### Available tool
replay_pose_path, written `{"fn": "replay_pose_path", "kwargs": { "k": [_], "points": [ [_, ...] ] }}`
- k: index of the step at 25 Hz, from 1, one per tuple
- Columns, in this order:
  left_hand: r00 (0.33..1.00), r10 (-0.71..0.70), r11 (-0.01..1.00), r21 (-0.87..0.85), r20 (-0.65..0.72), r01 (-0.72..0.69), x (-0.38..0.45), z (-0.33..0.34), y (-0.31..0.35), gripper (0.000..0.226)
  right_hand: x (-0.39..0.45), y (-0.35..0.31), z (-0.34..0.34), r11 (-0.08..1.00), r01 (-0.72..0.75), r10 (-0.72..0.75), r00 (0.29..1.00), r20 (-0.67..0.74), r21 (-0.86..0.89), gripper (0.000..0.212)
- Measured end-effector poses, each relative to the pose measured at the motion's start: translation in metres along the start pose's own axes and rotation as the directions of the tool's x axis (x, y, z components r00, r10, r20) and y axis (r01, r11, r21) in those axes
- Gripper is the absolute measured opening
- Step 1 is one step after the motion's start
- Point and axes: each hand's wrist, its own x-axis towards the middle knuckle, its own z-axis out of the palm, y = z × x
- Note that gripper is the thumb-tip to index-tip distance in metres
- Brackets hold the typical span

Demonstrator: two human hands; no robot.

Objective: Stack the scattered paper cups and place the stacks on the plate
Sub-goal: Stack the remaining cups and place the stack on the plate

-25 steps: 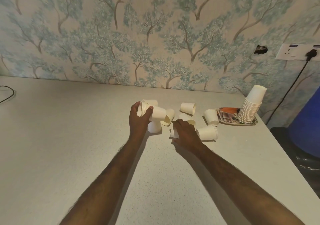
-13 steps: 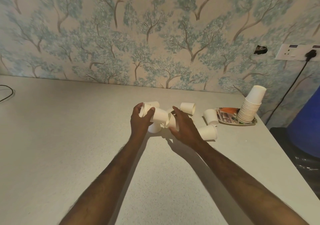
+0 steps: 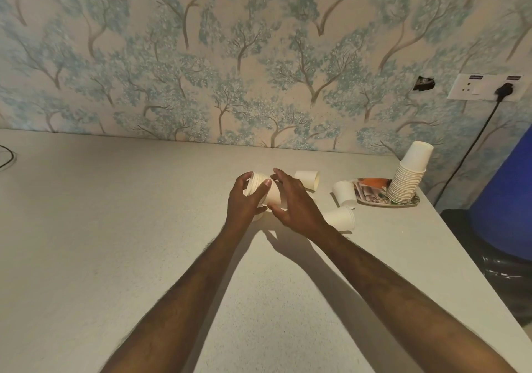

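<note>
Pale speckled counter (image 3: 144,243) against tree-patterned wallpaper (image 3: 201,70); wall socket (image 3: 486,87) with black cord (image 3: 472,145) at far right, blue drum (image 3: 506,200) beside counter's end.

Left hand (image 3: 244,203): wrapped round small nested stack (image 3: 263,191) of paper cups, held on its side, rims toward left, thumb across the front.

Right hand (image 3: 296,203): fingers spread and curled over stack's other end, apparently pressing a cup on; exact grip hidden beneath palm, so cannot tell whether clenched on a cup.

Plate (image 3: 374,197), patterned, near counter's right edge: bearing one tall stack (image 3: 408,177), upside down, leaning slightly.

Loose cups remaining: one on its side (image 3: 308,181) just behind right hand; one upside down (image 3: 344,192) touching plate's near rim; one on its side (image 3: 339,218) just beside right wrist. Possibly more hidden under hands.

Progress, as judged: well along. Done: first stack on plate. Left: three visible cups to nest, second stack to carry over to plate.
</note>
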Motion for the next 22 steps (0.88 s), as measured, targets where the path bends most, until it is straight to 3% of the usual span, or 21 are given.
{"fn": "replay_pose_path", "kwargs": {
  "k": [5, 9, 15, 19, 22],
  "points": [
    [1.000, 0.003, 1.000, -0.015, 0.003, -0.003, -0.001, 0.007, 0.002, 0.058, -0.005, 0.010, -0.007, 0.999, -0.029, 0.027, 0.998, 0.050, 0.034, 0.090],
    [0.999, 0.002, 1.000, -0.015, -0.040, -0.002, 0.001, 0.009, 0.002, 0.058, -0.014, 0.040, -0.018, 0.989, -0.147, 0.148, 0.986, 0.082, -0.012, 0.102],
    [0.998, -0.001, 1.000, -0.020, -0.059, 0.000, 0.000, 0.018, 0.000, 0.060, -0.039, 0.095, -0.040, 0.898, -0.251, 0.334, 0.923, 0.191, -0.362, 0.110],
    [0.998, -0.030, 0.999, -0.045, -0.049, 0.028, 0.000, 0.030, -0.003, 0.060, -0.051, 0.114, -0.049, 0.817, -0.201, 0.395, 0.879, 0.269, -0.541, 0.100],
    [0.999, -0.032, 0.998, -0.052, -0.043, 0.029, 0.000, 0.037, -0.004, 0.059, -0.052, 0.119, -0.052, 0.785, -0.110, 0.349, 0.892, 0.289, -0.609, 0.075]
  ]
}}
